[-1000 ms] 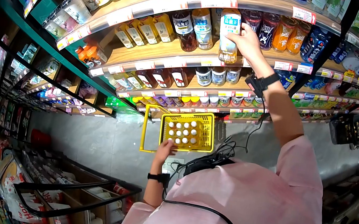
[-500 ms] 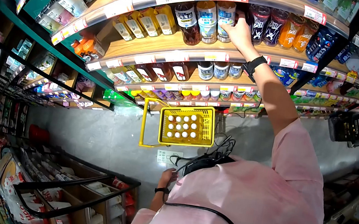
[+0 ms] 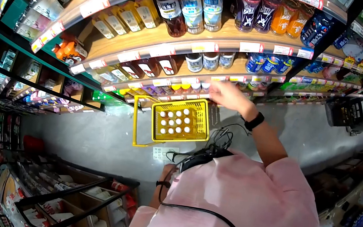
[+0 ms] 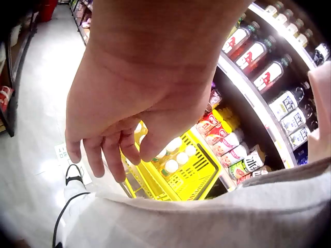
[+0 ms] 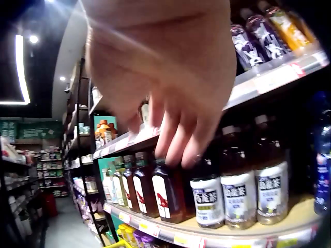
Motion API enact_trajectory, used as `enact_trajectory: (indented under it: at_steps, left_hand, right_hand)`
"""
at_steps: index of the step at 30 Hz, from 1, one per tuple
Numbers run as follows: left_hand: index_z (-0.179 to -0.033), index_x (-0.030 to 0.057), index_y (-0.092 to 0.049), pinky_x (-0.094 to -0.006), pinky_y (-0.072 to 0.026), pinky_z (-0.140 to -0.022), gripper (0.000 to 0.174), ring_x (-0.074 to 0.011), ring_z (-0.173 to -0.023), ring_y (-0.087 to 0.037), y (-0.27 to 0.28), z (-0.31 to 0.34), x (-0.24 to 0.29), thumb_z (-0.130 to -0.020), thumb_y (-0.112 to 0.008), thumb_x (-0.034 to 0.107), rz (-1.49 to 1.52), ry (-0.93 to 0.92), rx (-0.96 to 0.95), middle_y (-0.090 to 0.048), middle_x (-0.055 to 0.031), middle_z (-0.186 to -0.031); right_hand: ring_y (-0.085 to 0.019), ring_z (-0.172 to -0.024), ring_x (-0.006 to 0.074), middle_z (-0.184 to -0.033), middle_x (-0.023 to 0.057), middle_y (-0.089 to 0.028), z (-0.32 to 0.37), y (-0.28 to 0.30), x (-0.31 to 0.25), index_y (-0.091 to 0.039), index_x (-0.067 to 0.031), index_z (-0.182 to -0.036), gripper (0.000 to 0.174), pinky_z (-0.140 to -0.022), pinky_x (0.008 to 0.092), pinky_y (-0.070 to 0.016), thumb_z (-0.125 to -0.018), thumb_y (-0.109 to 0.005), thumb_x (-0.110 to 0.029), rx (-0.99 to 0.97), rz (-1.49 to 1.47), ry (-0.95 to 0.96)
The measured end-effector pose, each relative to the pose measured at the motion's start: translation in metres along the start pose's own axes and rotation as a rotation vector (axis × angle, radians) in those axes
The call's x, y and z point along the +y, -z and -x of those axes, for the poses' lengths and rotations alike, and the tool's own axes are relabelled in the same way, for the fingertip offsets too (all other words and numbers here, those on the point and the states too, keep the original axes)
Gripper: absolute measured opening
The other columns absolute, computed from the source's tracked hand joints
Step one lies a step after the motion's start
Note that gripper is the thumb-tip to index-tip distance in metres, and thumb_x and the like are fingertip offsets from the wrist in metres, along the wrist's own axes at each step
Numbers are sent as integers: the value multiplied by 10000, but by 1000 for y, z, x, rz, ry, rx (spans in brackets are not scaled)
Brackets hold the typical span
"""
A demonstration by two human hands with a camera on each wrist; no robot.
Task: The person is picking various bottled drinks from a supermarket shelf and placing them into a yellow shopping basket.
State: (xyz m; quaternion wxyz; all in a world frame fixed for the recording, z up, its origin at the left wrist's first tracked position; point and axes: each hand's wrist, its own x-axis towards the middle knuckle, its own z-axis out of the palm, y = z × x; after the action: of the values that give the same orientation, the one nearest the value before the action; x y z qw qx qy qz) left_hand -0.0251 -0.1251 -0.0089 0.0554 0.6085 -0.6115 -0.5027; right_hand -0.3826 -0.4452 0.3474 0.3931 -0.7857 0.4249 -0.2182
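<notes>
My right hand (image 3: 229,96) hangs in front of the lower shelves, slightly blurred, with nothing in it. Its fingers (image 5: 178,139) droop loosely in the right wrist view, overlapping the dark bottles behind. On the shelf above stand two tea bottles with blue-and-white labels (image 3: 212,8), side by side, next to a dark tea bottle (image 3: 171,14). My left hand (image 3: 168,172) is beside my body, partly hidden by the shirt in the head view. The left wrist view shows this hand (image 4: 139,103) empty, fingers relaxed, above the yellow basket (image 4: 199,188).
The yellow shopping basket (image 3: 202,139) stands on the floor, holding several white-capped bottles (image 3: 174,123). Black cables (image 3: 220,138) hang near my waist. Purple-drink bottles (image 3: 257,11) stand farther right on the shelf. Behind me, at the lower left, is another rack with a black rail (image 3: 100,205).
The tea bottle my right hand held now stands on the shelf, released. That hand has drawn back and down. My left hand has moved from the basket's edge toward my body.
</notes>
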Motion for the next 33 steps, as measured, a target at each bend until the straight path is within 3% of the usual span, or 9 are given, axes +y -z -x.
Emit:
enact_trajectory:
  at_steps: [3,6,10,11,14,20,22,25,33]
  left_hand:
    - [-1088,10,-608,-386,-536,-601,369,-302,-796,-655,-4,-3,-4,-897,-593,326,-143,-37,-21,-679,-156,-879]
    - [-1069,15,-617,-391,-533,-593,359,-309,-798,-656,-9,-6,-7,-892,-600,326,-236,-77,-53,-682,-149,-854]
    - [-1043,20,-629,-397,-529,-583,346,-317,-801,-657,-36,-26,-46,-885,-609,327,-410,-207,-190,-686,-140,-822]
    - [-934,21,-653,-368,-535,-566,289,-285,-754,-670,5,0,26,-881,-609,302,-358,-123,-104,-684,-109,-763]
    - [-898,17,-658,-333,-524,-535,262,-229,-667,-664,-6,9,32,-876,-596,271,493,151,89,-679,-105,-762]
    - [-901,12,-662,-350,-545,-586,247,-227,-671,-669,-1,-6,36,-841,-600,243,390,230,58,-683,-122,-781]
    - [-916,29,-676,-403,-551,-685,272,-302,-781,-677,-12,-19,0,-756,-666,248,-475,-278,-1,-692,-160,-834]
    - [-971,45,-685,-418,-545,-776,347,-355,-865,-659,-2,-5,15,-677,-726,223,-242,-104,81,-681,-183,-894]
    - [-1031,21,-632,-310,-538,-551,270,-185,-608,-648,7,61,47,-896,-607,253,876,665,163,-648,-93,-741]
  right_hand:
    - [-628,-1045,308,-1150,215,-643,48,-15,73,-599,-52,-1235,514,-867,381,-494,-838,-673,-371,-600,301,-586]
    - [-638,-874,405,-927,198,-679,123,-75,162,-610,-48,-1124,376,-743,493,-503,-821,-628,-269,21,504,-408]
    - [-640,-942,376,-1000,220,-673,186,-114,184,-671,-42,-1045,330,-828,465,-486,-809,-582,-255,-511,268,-624]
    - [-642,-962,367,-1031,216,-675,194,-120,179,-684,-46,-1060,352,-839,454,-486,-816,-576,-276,-713,310,-621]
    - [-639,-1004,352,-1077,196,-676,228,-173,224,-703,-57,-1054,361,-870,436,-489,-817,-592,-307,-455,-6,-644]
    - [-673,-867,304,-973,169,-704,227,-185,246,-673,-6,-1057,347,-754,392,-531,-845,-614,-275,-244,60,-733]
    - [-670,-726,235,-883,132,-707,220,-180,237,-664,-4,-1050,314,-642,363,-538,-853,-601,-240,-211,-106,-848]
    - [-640,-638,179,-813,96,-692,210,-186,228,-656,-8,-1040,279,-557,330,-520,-860,-581,-208,-209,-230,-900]
    - [-636,-624,191,-755,90,-672,166,-238,230,-653,-18,-991,244,-538,332,-507,-857,-563,-201,-413,-234,-874]
